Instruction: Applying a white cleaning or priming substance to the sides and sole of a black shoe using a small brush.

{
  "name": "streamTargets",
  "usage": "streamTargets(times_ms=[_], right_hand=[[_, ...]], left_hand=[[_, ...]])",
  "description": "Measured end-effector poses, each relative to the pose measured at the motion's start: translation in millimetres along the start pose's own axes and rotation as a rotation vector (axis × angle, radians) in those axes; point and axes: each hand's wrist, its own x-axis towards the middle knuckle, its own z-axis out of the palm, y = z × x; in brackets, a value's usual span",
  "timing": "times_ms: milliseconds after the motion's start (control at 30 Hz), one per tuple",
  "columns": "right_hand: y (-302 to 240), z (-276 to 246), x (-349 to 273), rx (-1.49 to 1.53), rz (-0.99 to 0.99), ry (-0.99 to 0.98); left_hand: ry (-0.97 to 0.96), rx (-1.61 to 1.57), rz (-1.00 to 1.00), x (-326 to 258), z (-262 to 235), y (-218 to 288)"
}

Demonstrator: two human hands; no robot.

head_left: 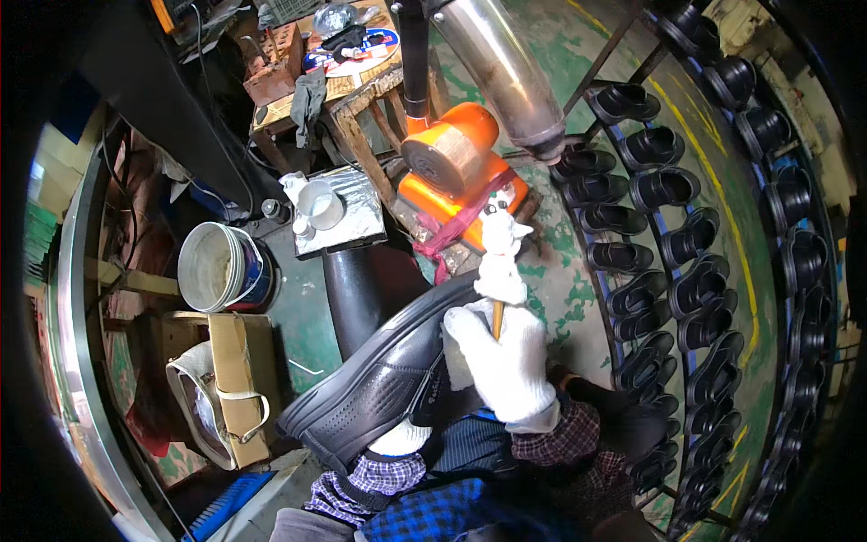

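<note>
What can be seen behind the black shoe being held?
Past the black shoe, part of a dark cylinder and green floor show. The left hand shows only some white glove; the shoe hides its fingers.

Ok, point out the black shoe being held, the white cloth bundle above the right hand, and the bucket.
Held black shoe [377,390]: head view, side of its upper.
White cloth bundle [500,269]: head view, its middle.
Bucket [199,260]: head view, its inner wall.
</note>
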Motion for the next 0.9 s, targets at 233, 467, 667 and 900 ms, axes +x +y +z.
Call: streamTargets(times_ms=[233, 467, 667, 900], right_hand=[[4, 1, -9, 0.075, -0.090, 0.028], [9, 16, -25, -0.046, -0.190, -0.034], [8, 0, 2, 0.037, 0.015, 0.028], [17, 11, -14, -0.162, -0.097, -0.062]], left_hand=[[0.166, 0.206, 0.023, -11, -21, -19], [0.103, 0.128, 0.020, 7, 1, -3], [0.072, 0.148, 0.016, 6, 3, -1], [0.033, 0.236, 0.032, 9, 9, 7]])
